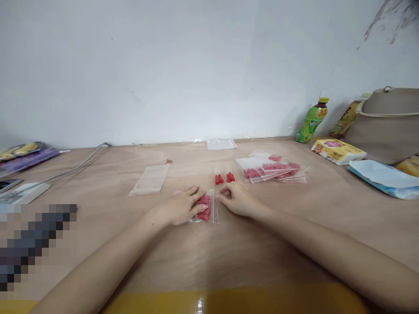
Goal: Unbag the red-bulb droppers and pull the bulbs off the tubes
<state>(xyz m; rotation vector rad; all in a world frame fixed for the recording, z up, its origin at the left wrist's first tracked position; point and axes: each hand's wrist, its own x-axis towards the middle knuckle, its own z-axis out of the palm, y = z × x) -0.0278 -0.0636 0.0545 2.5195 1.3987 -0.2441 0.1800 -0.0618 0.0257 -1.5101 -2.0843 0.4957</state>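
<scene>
A small clear zip-lock bag with several pinkish-red pieces inside lies flat on the table. Over its left part rests my left hand, fingers spread and thumb lying across the red pieces. At the bag's right end, by the zip strip, my right hand has its fingers curled and its thumb and forefinger close together at the edge. Just beyond the hands lie red-tipped pieces in two small groups, with thin, clear parts pointing away. What they are I cannot tell.
Filled zip-lock bags are piled at right. An unfilled-looking bag lies left; a white stack sits by the wall. Right: green bottle, tissue pack, blue-white packet, grey bag. A cable crosses the left.
</scene>
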